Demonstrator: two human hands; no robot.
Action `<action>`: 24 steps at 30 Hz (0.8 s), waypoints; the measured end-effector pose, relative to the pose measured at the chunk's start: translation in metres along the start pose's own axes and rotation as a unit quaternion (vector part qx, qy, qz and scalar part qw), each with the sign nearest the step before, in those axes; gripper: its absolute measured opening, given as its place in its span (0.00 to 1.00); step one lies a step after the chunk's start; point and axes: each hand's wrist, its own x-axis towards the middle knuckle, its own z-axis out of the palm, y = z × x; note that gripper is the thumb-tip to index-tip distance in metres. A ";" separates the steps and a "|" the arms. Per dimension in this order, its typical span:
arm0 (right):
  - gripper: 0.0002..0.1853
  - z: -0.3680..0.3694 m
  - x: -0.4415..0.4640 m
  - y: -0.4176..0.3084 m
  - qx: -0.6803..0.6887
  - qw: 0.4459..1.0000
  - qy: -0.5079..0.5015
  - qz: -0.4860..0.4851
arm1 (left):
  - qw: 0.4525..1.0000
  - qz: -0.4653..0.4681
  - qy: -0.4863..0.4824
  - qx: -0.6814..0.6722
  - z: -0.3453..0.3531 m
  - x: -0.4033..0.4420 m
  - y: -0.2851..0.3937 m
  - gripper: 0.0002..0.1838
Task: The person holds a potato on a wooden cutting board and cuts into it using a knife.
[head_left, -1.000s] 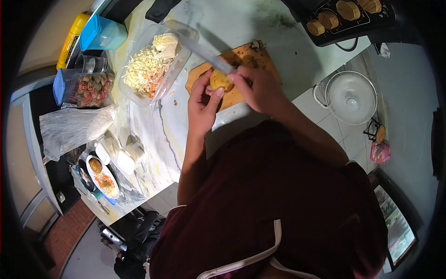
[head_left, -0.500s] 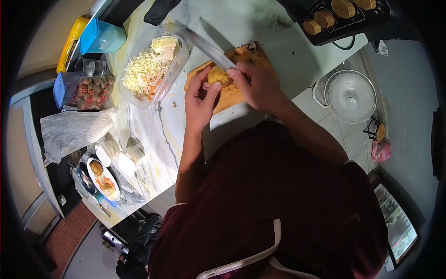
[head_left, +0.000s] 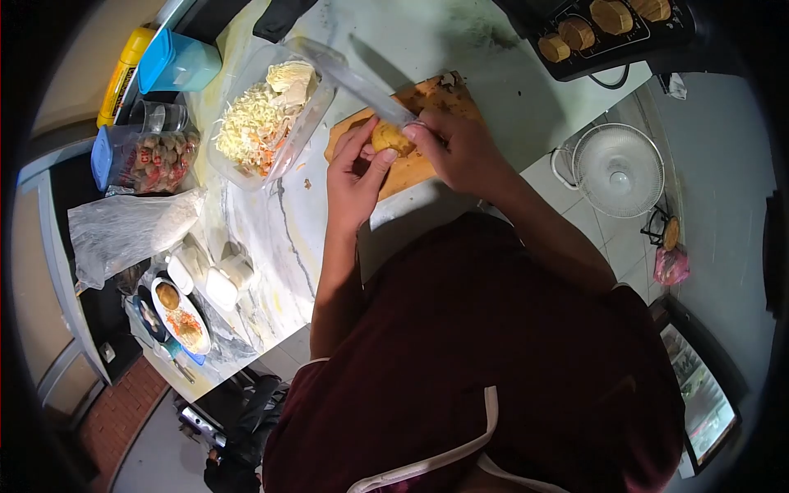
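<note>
Fingers of my left hand are closed round a yellowish potato, held above the wooden cutting board. My right hand grips a knife near its handle, which the fingers hide; the long blade points up and left, with its near part at the potato. Dark scraps lie on the board's far part. Left of the board, a clear plastic container holds shredded white and orange vegetables and a pale uncut chunk.
At the left stand a blue-lidded box, a jar, a plastic bag, white-lidded tubs and an oval plate with food. A black appliance with knobs is upper right; a strainer is at the right.
The knife blade has shifted slightly against the potato and blurs in places. Both hands have moved a little to the left, still holding the potato and the knife.
</note>
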 end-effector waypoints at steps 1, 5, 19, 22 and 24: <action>0.16 -0.002 0.003 0.004 -0.017 1.000 0.001 0.025 | 1.000 0.004 -0.005 0.017 0.000 -0.001 0.000 0.27; 0.17 -0.002 0.000 -0.005 -0.018 0.999 -0.013 0.025 | 1.000 0.002 -0.004 0.000 0.000 -0.002 0.002 0.28; 0.15 -0.005 0.000 -0.004 -0.039 0.999 -0.029 0.018 | 0.999 0.028 -0.029 0.008 -0.001 -0.002 -0.001 0.30; 0.15 -0.008 0.001 0.000 -0.046 0.997 -0.040 0.037 | 0.999 0.030 -0.035 0.022 0.001 -0.002 0.003 0.29; 0.16 -0.008 0.001 0.000 -0.049 0.996 -0.025 0.063 | 0.998 0.037 -0.039 0.044 0.000 0.000 0.004 0.28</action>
